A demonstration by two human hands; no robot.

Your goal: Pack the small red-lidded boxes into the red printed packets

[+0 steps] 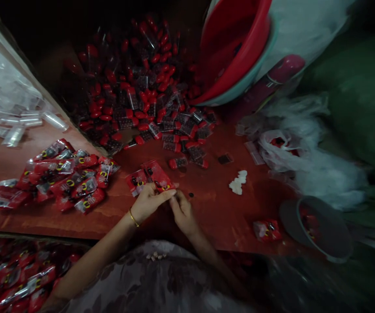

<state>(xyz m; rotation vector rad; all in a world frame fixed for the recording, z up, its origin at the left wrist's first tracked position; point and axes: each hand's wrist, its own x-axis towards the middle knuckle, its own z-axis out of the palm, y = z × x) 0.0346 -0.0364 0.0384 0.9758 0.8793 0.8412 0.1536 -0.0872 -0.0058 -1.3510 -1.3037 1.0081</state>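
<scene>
Red packet [160, 174] just off my feed's centre at eight o'clock, near edge pinched by the left hand [148, 201], right hand [183, 212] fingers bunched beside it, grip I cannot tell, wrapped packs [76, 180] at nine, capped tubes [142, 96] at twelve, red basin [226, 30] at one

Red packet [157, 173] — black and yellow print — slanted, lower end gripped, just beside a second packet [137, 181], also red.
</scene>
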